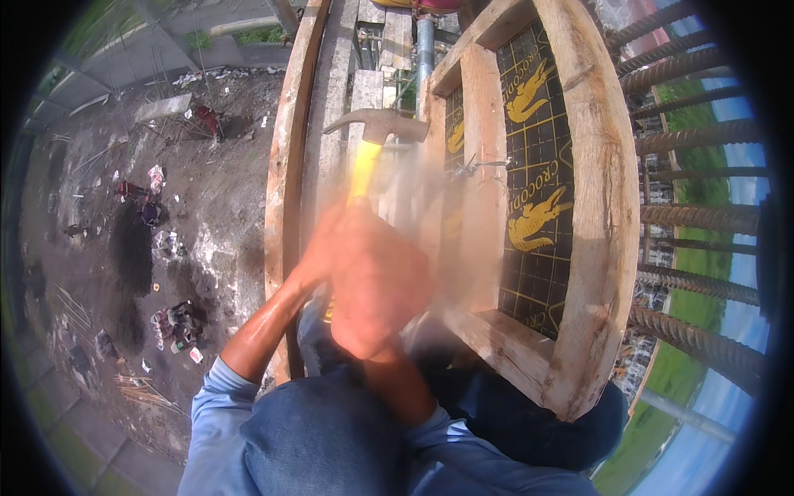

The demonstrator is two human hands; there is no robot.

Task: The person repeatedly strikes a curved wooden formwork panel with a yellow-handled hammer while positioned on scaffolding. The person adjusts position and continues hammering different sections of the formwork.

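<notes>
Holds yellow-handled claw hammer (370, 142) head-outward beyond blurred, overlapping hands (380, 277), left of timber-framed formwork panel (484, 190); cannot tell each hand's separate grip. Could drop hammer to ground (236, 277) below through loose grip, or clip panel through off-line swing
</notes>
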